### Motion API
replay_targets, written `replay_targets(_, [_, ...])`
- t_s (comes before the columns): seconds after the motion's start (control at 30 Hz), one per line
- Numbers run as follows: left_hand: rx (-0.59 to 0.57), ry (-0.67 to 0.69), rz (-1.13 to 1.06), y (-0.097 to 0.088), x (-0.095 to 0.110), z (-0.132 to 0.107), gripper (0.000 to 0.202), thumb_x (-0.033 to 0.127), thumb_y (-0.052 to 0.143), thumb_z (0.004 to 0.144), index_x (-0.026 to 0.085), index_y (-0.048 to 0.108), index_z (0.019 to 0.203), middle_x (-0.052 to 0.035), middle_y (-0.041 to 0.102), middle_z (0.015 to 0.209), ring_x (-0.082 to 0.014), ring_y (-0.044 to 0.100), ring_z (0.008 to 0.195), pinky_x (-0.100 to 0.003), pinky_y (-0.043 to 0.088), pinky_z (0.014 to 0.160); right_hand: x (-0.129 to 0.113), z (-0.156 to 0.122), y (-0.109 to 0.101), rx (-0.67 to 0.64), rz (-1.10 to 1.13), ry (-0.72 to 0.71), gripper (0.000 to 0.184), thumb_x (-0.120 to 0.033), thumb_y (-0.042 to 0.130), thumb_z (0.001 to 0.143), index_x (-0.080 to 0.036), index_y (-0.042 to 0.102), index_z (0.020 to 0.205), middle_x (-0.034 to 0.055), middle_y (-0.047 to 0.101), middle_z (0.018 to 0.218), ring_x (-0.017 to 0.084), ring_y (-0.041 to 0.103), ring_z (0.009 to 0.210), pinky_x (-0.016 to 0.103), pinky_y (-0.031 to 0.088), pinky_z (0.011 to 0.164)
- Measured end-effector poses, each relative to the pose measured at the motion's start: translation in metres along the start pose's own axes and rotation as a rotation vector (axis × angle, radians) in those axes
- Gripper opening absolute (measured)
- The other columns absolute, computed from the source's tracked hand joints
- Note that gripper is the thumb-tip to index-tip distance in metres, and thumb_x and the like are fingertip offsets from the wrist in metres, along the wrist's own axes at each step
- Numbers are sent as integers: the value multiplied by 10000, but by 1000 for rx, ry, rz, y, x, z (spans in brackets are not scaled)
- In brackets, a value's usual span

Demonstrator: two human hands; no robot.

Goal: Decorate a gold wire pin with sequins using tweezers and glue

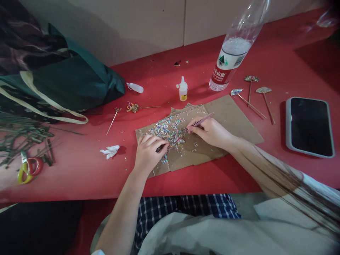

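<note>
A brown cardboard sheet (231,117) lies on the red table (79,166). A heap of tiny multicoloured sequins (168,129) covers its left part. My right hand (211,131) is closed in a pinch on pink tweezers (200,122), whose tips point into the sequins. My left hand (150,152) rests curled on the cardboard's left edge, fingers pressed on a thin dark stick (160,148) that is mostly hidden under them.
A small glue bottle (183,89) and a second one lying down (135,87) sit behind the cardboard. A water bottle (233,53), three decorated sticks (252,95), a phone (309,125), a green bag (66,78), scissors (28,168) and crumpled tissue (110,151) surround it.
</note>
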State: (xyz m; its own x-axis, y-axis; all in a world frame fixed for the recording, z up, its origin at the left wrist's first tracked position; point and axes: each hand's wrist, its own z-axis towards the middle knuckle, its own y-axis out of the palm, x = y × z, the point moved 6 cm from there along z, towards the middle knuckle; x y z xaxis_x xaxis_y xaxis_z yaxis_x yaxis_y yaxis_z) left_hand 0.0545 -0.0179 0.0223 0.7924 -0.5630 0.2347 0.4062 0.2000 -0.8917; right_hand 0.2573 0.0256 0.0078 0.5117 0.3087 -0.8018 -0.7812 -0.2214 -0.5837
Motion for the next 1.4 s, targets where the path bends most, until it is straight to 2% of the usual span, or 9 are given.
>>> replay_targets(0.2, [21,-10,-2,-2,-2,-2,66,303,603,865,273,653,834,44,683,809,-161,559,829,-344,414,816,-1,1,-7,73,108,9,144,-277,530,865,-181,634,844,19,662,824,147,613,754,280,453,689])
replay_targets(0.37, [97,-52,-22,-7,-6,-2,72,289,592,872,265,655,848,36,680,817,-152,566,818,-326,414,803,2,0,-11,94,56,36,149,-308,566,845,-203,668,872,14,684,870,144,615,738,289,472,690])
replay_targets(0.6, [153,-90,62,-17,-9,-11,99,269,583,870,272,675,906,14,690,869,-172,578,865,-338,399,811,10,-1,-16,196,-169,-81,166,-284,546,864,-262,692,942,-12,706,1013,199,645,945,404,457,911])
replay_targets(0.77, [208,-142,74,-23,-16,-18,102,296,580,874,268,676,892,1,691,877,-183,579,884,-349,391,835,15,-3,-17,218,-100,-42,211,-283,541,853,-262,678,1012,6,693,1069,204,638,997,383,492,905])
replay_targets(0.93, [172,-132,82,-22,-15,-20,141,369,578,876,267,671,849,10,698,873,-184,574,887,-349,374,841,13,-6,-17,248,-27,-25,243,-303,548,847,-260,676,1049,15,678,1118,207,627,1036,393,473,963])
replay_targets(1.1, [117,-102,117,-18,-9,-23,153,391,589,865,276,681,823,19,699,843,-189,560,879,-354,352,832,9,-11,-19,295,31,-22,243,-320,536,857,-240,678,1038,34,692,1087,198,646,1003,374,494,938])
replay_targets(1.27, [62,-74,180,-19,-4,-24,158,356,570,880,273,698,843,-12,698,857,-203,554,881,-370,339,809,6,-33,-20,387,94,-31,255,-332,534,852,-216,656,1044,59,690,1083,199,648,1007,372,497,934])
replay_targets(1.4, [11,-15,224,-25,8,-18,128,308,578,873,265,696,853,-38,690,851,-230,548,941,-390,327,848,8,-52,-18,482,112,-27,286,-378,499,871,-198,626,1054,85,692,1061,206,661,983,370,519,896])
